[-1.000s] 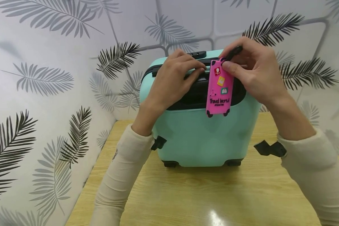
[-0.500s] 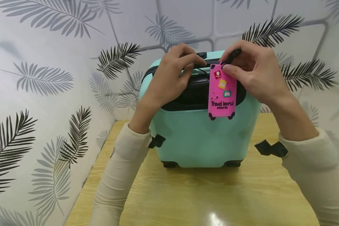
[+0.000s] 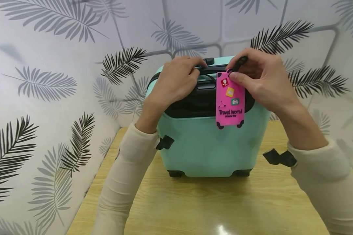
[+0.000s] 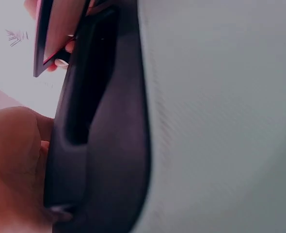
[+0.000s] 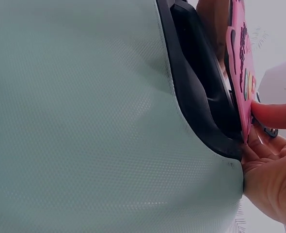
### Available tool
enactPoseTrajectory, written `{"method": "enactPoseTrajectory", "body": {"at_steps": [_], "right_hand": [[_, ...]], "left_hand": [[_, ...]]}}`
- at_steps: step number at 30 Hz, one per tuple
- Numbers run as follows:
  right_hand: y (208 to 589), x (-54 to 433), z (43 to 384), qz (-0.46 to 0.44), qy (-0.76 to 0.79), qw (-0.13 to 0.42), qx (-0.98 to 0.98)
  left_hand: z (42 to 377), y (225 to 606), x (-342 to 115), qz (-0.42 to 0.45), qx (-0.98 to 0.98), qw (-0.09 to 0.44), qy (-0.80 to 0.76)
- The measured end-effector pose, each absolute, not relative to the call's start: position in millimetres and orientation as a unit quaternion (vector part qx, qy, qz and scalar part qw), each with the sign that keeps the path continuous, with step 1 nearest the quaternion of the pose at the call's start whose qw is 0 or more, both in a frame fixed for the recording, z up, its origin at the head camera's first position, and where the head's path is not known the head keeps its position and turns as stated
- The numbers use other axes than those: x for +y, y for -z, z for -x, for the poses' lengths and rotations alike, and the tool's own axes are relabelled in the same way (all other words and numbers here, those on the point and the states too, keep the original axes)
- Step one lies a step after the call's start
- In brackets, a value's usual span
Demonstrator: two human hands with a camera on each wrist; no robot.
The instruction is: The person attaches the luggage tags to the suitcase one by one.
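A mint-green suitcase (image 3: pixel 211 147) stands upright on the table, with a black panel and handle (image 3: pixel 214 69) at its upper front. My left hand (image 3: pixel 176 78) is over the handle's left part, fingers curled round it; some fingertips are hidden behind it. In the right wrist view, a pink luggage tag (image 5: pixel 241 63) hangs flat before the black panel. My right hand (image 3: pixel 267 78) pinches its top between thumb and fingers, and the end of its black strap (image 3: pixel 240 63) sticks up there. A thin dark loop beside the tag is too small to identify.
The light wooden table (image 3: pixel 217 202) reaches toward me in front of the suitcase. A wall (image 3: pixel 53 107) with leaf patterns stands close behind and to the left. Black clips (image 3: pixel 279 157) stick out from both sleeve cuffs.
My left fingertips have drawn left, away from the tag, and the thumb has parted from the index finger. The right hand still pinches the tag. The whole view has shifted slightly.
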State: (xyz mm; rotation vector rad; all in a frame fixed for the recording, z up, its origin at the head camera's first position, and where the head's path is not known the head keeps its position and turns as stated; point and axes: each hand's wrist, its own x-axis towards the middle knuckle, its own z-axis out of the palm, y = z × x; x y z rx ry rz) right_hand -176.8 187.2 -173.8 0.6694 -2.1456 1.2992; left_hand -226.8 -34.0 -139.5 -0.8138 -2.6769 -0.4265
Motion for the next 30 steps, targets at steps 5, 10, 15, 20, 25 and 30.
{"method": "enactPoseTrajectory", "body": {"at_steps": [5, 10, 15, 20, 25, 30], "right_hand": [[174, 186, 177, -0.262, -0.492, 0.263, -0.788], [172, 186, 175, -0.264, -0.491, 0.257, -0.79], [172, 188, 173, -0.262, -0.487, 0.255, -0.794], [174, 188, 174, -0.27, -0.488, 0.253, -0.791], [174, 188, 173, -0.27, -0.476, 0.253, -0.798], [176, 187, 172, -0.27, -0.469, 0.252, -0.802]], "left_hand": [[225, 133, -29, 0.264, -0.939, 0.115, 0.186], [226, 134, -27, 0.262, -0.933, 0.11, 0.223], [231, 137, -26, 0.292, -0.906, 0.112, 0.285], [235, 139, -27, 0.3, -0.886, 0.1, 0.34], [236, 137, -24, 0.295, -0.881, 0.1, 0.357], [237, 137, -22, 0.281, -0.877, 0.12, 0.37]]}}
